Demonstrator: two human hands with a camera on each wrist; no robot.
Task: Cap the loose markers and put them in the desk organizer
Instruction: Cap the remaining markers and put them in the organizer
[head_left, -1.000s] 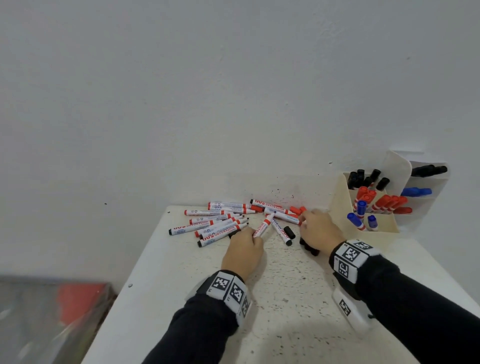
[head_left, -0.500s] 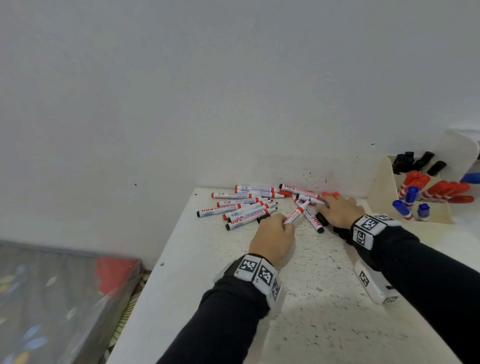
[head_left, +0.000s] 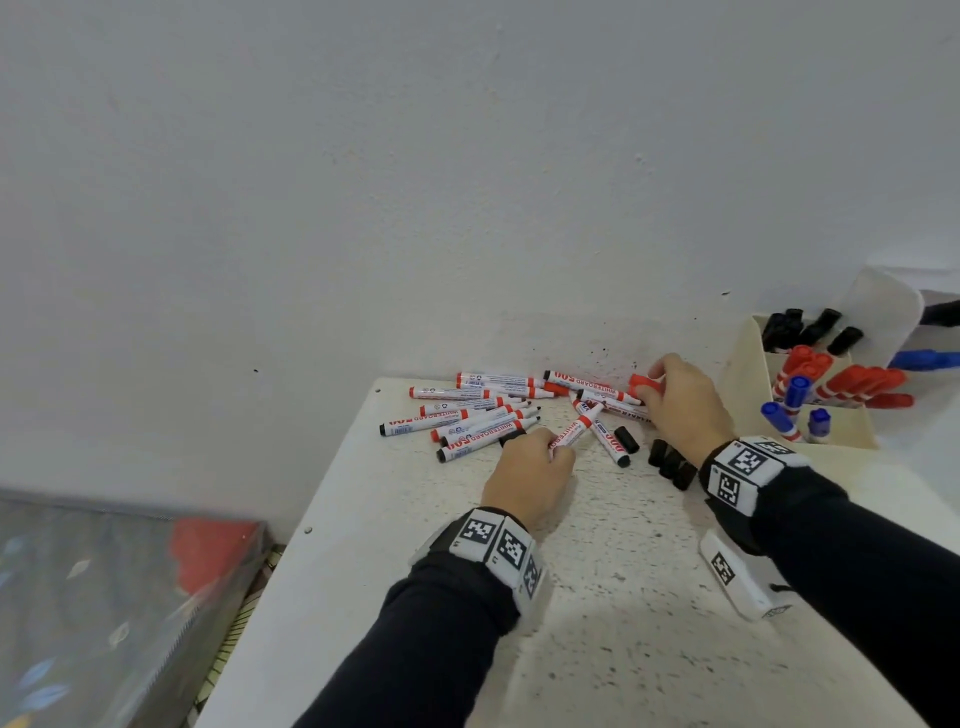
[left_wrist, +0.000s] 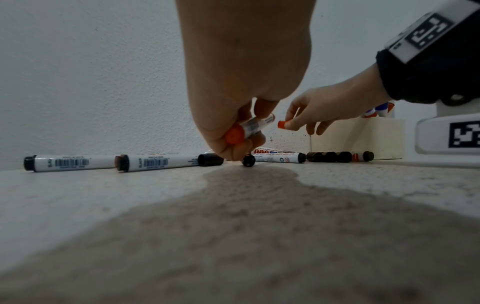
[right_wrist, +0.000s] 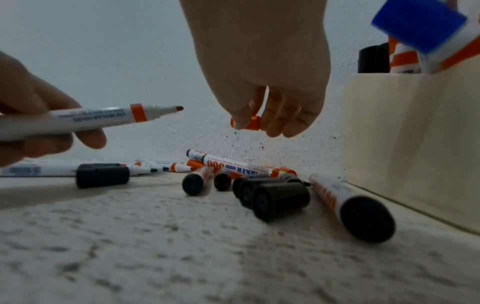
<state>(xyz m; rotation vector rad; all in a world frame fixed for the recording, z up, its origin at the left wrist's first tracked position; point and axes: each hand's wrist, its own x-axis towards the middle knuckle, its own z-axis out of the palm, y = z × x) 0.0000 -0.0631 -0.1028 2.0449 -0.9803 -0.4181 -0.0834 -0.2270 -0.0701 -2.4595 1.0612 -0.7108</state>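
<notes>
Overhead, a white speckled table (head_left: 613, 597) stood pushed against a plain white wall (head_left: 467, 156), with the cream desk organizer (head_left: 748, 374) at its far right corner and the loose markers (head_left: 467, 415) scattered just left of the organizer. The left hand (head_left: 530, 467) gripped an uncapped red marker (right_wrist: 91, 119) off the tabletop, left of the organizer, while the right hand (head_left: 680, 405) pinched a red cap (right_wrist: 249, 123) between thumb and fingers beside the organizer. Black caps (head_left: 670, 462) lay near the right wrist.
</notes>
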